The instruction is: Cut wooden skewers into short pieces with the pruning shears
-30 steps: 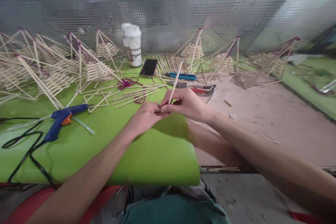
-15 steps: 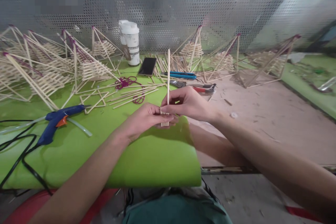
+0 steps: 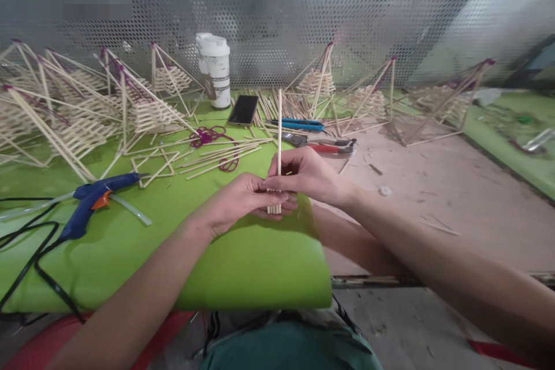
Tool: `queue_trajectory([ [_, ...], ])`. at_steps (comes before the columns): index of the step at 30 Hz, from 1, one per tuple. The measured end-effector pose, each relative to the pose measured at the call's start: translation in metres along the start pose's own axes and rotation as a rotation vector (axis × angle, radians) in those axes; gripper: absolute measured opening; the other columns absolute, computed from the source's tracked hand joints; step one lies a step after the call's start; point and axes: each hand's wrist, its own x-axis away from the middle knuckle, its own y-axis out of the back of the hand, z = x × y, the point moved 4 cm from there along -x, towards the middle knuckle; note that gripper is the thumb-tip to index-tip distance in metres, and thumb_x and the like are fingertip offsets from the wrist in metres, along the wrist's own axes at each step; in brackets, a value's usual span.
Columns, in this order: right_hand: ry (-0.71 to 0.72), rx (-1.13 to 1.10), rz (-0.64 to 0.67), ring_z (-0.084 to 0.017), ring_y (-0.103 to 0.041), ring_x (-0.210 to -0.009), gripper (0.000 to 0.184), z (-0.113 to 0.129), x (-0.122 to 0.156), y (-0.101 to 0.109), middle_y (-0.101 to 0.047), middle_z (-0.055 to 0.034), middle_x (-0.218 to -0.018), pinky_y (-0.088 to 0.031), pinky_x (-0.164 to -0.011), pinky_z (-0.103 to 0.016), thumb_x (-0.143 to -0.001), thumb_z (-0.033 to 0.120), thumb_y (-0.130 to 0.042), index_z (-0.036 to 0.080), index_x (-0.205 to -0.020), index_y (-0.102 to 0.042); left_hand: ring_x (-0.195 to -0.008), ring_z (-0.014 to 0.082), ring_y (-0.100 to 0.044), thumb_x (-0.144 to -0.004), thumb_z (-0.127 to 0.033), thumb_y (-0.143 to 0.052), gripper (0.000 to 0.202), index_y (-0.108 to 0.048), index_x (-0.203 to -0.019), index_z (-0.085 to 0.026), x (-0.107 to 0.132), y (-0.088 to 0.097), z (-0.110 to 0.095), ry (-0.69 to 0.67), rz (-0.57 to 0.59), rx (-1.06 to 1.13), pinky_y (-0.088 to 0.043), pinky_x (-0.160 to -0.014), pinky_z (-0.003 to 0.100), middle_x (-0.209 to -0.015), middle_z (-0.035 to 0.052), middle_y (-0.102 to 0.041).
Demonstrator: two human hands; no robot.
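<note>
Over green mat [image 3: 173, 254], upright stick [image 3: 280, 127] pinched between left hand [image 3: 243, 201] and right hand [image 3: 313, 176]

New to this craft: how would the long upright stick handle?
The long stick, pinched by the right hand above the short sticks in the left hand, is very thin: probably light, snappable if bent. It stands straight unsupported, so likely stiff.

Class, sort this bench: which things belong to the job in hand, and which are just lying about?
In hand: long thin wooden stick pinched upright by right hand; small bundle of short wooden sticks in left hand.
Lying about: blue glue gun; black phone; white lidded cup; red-handled pliers.
</note>
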Motion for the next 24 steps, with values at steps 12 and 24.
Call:
queue_trajectory([
  [12, 0.173, 1.224, -0.016, -0.027, -0.06, -0.093, 0.025, 0.023, 0.001, 0.135, -0.069, -0.0134, -0.099, -0.045, -0.085, -0.041, -0.098, 0.039, -0.063, 0.017, -0.098, -0.076, -0.098, 0.0198, -0.08, -0.09, -0.026, -0.083, 0.012, -0.084, -0.096, -0.016, 0.004, 0.018, -0.01, -0.078, -0.282, 0.02, -0.065, -0.095, 0.034, -0.111, 0.0118, -0.083],
  [24, -0.037, 0.887, -0.078, -0.02, -0.061, -0.072, 0.042, -0.001, 0.017, 0.146, -0.069, -0.0066, -0.082, -0.048, -0.066, -0.032, -0.103, 0.056, -0.056, 0.02, -0.098, -0.077, -0.097, 0.0188, -0.08, -0.092, -0.023, -0.08, 0.009, -0.083, -0.095, -0.015, 0.004, 0.016, -0.009, -0.04, -0.265, 0.042, -0.066, -0.09, 0.03, -0.11, 0.0128, -0.083],
])
